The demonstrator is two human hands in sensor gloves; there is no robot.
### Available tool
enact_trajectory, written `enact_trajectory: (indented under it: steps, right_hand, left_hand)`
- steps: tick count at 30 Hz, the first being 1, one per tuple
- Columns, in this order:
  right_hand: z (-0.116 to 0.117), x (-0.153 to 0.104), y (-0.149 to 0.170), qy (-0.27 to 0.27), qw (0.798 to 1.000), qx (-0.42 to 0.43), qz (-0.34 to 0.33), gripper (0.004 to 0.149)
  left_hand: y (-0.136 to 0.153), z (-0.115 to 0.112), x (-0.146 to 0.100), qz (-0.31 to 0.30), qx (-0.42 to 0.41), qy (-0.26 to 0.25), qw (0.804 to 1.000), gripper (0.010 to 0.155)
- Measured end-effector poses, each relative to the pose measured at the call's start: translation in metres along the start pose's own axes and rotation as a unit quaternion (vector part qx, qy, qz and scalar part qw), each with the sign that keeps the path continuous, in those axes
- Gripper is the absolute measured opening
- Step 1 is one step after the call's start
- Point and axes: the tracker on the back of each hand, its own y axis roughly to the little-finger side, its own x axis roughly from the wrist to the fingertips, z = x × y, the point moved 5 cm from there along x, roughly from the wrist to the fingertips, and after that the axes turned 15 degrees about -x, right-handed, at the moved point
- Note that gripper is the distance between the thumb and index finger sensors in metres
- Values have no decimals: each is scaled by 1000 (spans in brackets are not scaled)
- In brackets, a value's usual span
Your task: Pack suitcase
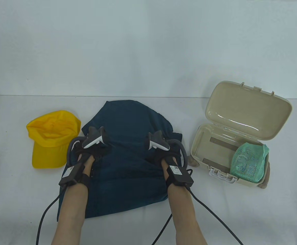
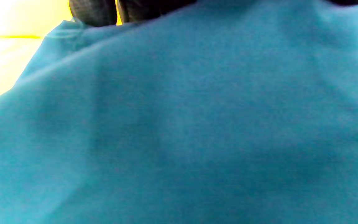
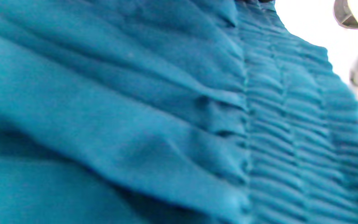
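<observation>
A dark teal garment (image 1: pixel 128 127) lies spread in the middle of the table and fills both wrist views (image 2: pixel 197 124) (image 3: pixel 135 109). Its gathered elastic band (image 3: pixel 297 124) shows in the right wrist view. My left hand (image 1: pixel 94 149) sits on the garment's left part, and its dark fingertips (image 2: pixel 92 12) curl at a hemmed edge of the cloth. My right hand (image 1: pixel 158 150) sits on the right part, its fingers hidden under the tracker. The beige suitcase (image 1: pixel 202 143) stands open at the right with its lid (image 1: pixel 248 109) tilted back.
A yellow cap (image 1: pixel 51 137) lies to the left of the garment, close to my left hand. A green mesh pouch (image 1: pixel 249 162) fills the right end of the suitcase. Black cables trail from both wrists to the table's front edge.
</observation>
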Motion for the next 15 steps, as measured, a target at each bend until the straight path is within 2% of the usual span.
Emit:
enact_trajectory:
  steps: [5, 9, 11, 15]
  right_hand:
    - [0, 0, 0, -1, 1000, -3, 0, 96]
    - [-4, 0, 2, -12, 1000, -8, 0, 96]
    - [-9, -3, 4, -8, 1000, 4, -1, 96]
    - [-34, -26, 12, 46, 999, 15, -22, 95]
  left_hand:
    - [-1, 2, 0, -3, 1, 2, 1000, 88]
    - [-5, 14, -14, -27, -12, -12, 999, 89]
    - [-7, 26, -28, -51, -14, -20, 998, 89]
    - [-3, 47, -64, -92, 5, -41, 995, 90]
